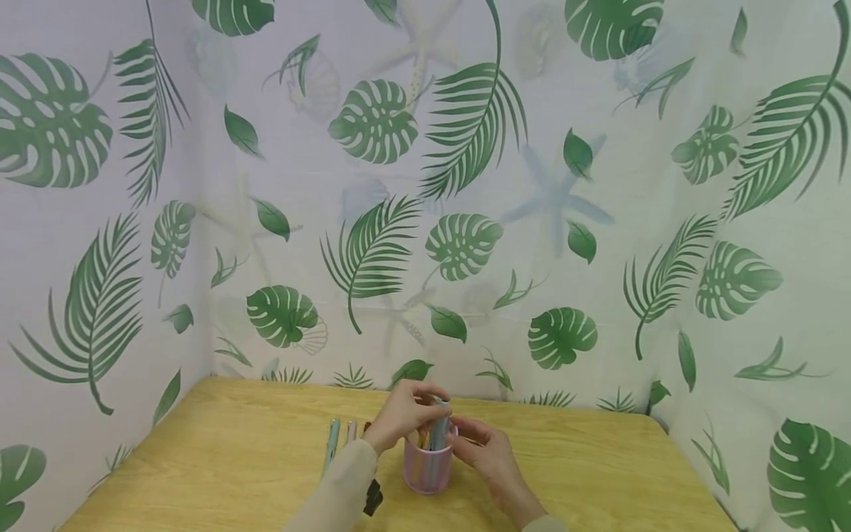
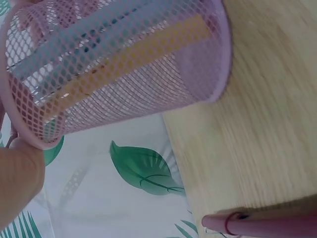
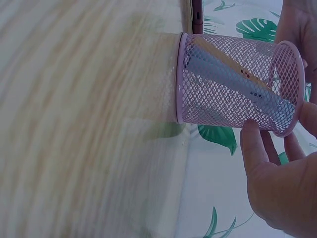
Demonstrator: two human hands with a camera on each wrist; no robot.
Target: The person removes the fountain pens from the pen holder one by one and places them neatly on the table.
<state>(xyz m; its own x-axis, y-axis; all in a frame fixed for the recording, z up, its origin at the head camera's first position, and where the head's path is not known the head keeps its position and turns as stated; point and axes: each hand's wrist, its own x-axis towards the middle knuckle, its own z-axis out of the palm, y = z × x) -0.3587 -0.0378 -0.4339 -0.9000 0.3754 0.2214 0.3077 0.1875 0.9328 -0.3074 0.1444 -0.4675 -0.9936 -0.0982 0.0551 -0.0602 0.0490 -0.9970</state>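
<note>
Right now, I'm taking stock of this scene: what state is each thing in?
Pink mesh cup: upright on the table
Blue pen: standing in the cup
Yellow pen: leaning in the cup
Teal pen: lying down
Pale pink pen: lying down
Dark red pen: lying down
Left hand: gripping the blue pen's top
Right hand: holding the cup

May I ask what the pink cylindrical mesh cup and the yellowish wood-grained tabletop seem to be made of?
The pink cylindrical mesh cup looks like metal with a smooth painted finish, judging by its thin, regular openwork, though plastic is possible. The yellowish wood-grained tabletop seems wood or wood-look laminate, slightly glossy: grain streaks and faint reflections show.
</note>
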